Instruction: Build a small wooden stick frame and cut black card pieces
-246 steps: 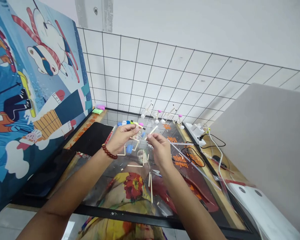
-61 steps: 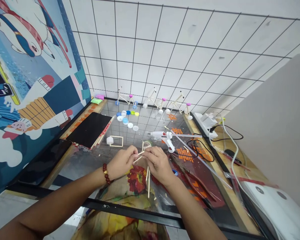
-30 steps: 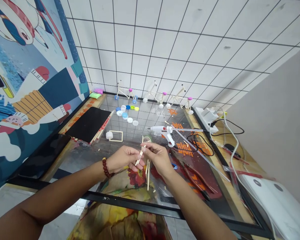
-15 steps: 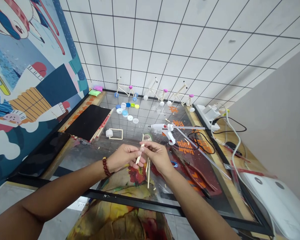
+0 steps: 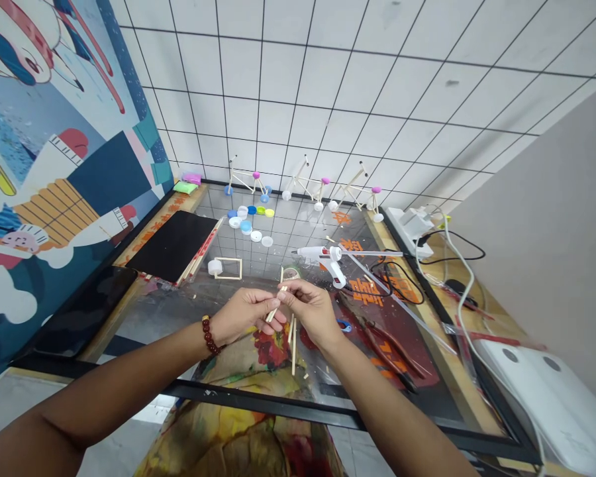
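Between my two hands, short pale wooden sticks [image 5: 272, 314] are pinched side by side at a slant. My left hand [image 5: 248, 314] grips them from the left, with thumb and fingers closed. From the right, my right hand [image 5: 310, 310] holds their upper end between thumb and forefinger. Longer loose sticks [image 5: 294, 348] lie on the glass tabletop just below my right hand. A roll of tape [image 5: 291, 273] shows partly behind my fingers. Beyond my left hand lies a small stick frame [image 5: 233, 267] joined to a white bottle cap [image 5: 214, 267].
A white glue gun [image 5: 322, 255] lies right of centre, pliers [image 5: 385, 344] nearer me. Several coloured caps [image 5: 246, 226] sit farther back. Stick-and-cap models [image 5: 302, 179] stand along the wall. A black sheet [image 5: 176, 245] lies left; a power strip [image 5: 410, 232] stands right.
The view has shifted slightly. Both hands keep their hold on the sticks, which tilt a little more; nothing else has visibly moved.
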A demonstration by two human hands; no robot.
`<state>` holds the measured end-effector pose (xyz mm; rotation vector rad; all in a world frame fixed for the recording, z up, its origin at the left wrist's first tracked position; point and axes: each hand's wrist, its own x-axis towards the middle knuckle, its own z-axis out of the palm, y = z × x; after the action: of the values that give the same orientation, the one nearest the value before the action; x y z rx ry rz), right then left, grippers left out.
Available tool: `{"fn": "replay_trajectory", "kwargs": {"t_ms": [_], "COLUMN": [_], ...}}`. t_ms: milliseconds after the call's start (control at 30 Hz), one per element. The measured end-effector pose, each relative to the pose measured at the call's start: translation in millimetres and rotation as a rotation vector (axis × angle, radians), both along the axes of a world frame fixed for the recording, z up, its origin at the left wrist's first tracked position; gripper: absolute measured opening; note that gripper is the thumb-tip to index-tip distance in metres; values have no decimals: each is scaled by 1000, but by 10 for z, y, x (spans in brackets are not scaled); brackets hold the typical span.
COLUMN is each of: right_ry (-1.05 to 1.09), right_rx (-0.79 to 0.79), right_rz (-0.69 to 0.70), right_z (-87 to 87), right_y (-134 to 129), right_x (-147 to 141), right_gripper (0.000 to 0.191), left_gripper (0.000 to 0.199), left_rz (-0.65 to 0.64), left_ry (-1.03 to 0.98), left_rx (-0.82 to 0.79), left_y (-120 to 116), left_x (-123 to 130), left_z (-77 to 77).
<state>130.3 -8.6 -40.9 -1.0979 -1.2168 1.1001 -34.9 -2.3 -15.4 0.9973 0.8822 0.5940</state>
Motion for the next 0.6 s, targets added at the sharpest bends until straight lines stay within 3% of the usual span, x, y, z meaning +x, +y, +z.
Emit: {"fn": "replay_trajectory", "kwargs": {"t_ms": [167, 233, 400, 500, 600], "right_ry": [-74, -281, -988, -1164, -1174], "right_rx": [45, 198, 636, 743, 824], "right_rz": [-54, -67, 53, 42, 115], "right_z": [-26, 5, 132, 161, 165], "right_y": [16, 3, -74, -101, -92], "right_x": [30, 64, 135, 138, 113], "right_gripper": [20, 23, 36, 33, 32], "left_gripper": [41, 41, 38, 38, 38], "left_rz": [-13, -17, -64, -142, -251], "left_ry": [11, 69, 217, 286, 347], "left_rx": [46, 115, 240, 251, 251], "left_y": [16, 35, 131, 180, 220], "left_x": [3, -17, -132, -203, -258], "left_z": [13, 31, 77, 117, 195]}}
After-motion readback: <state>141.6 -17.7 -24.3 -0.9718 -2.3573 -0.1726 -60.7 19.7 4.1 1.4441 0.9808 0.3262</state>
